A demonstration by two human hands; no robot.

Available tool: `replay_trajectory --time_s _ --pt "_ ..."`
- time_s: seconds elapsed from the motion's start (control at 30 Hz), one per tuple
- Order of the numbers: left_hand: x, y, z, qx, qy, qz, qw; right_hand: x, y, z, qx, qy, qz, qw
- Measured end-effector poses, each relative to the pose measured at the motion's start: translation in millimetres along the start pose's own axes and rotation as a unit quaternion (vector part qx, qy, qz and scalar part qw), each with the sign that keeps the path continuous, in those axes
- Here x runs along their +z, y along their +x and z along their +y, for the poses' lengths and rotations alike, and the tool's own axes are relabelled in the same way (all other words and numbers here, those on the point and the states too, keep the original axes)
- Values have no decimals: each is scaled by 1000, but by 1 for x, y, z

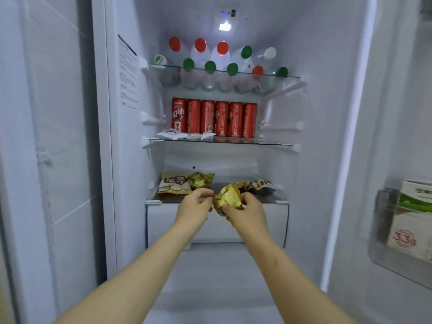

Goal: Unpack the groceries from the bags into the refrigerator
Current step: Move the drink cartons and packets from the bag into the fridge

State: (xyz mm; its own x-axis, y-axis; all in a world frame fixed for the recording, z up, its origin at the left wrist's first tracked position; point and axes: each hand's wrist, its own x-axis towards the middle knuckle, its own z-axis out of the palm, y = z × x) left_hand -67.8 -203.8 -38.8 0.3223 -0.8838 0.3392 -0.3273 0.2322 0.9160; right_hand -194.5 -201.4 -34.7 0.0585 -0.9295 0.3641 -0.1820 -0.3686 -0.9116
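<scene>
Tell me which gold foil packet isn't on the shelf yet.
The nearer gold packet, gripped by the left hand and right hand in front of the shelf; the other gold packet lies on it.

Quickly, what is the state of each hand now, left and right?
Left hand: pinches the left end of the gold packet.
Right hand: grips the same gold packet from the right.

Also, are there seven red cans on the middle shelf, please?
No, only six red cans stand side by side in one row on the middle shelf.
</scene>
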Motion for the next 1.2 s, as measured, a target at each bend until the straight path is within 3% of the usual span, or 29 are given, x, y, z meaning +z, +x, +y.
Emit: replay_trajectory --time_s 0.17,0.3,0.5,0.97,1.2 --pt "-2 40 -17 62 128 39 989 11 36 17 -27 -51 15 998" --pt "3 68 -23 136 294 64 944 19 71 34 -64 -101 12 993" --pt "12 114 -40 215 404 66 887 33 131 56 -105 -145 -13 984" --pt "22 172 -64 104 457 -19 883 54 215 78 -103 -207 -82 969" --pt "23 168 -62 105 464 -14 879 52 210 74 -50 -104 -98 988"
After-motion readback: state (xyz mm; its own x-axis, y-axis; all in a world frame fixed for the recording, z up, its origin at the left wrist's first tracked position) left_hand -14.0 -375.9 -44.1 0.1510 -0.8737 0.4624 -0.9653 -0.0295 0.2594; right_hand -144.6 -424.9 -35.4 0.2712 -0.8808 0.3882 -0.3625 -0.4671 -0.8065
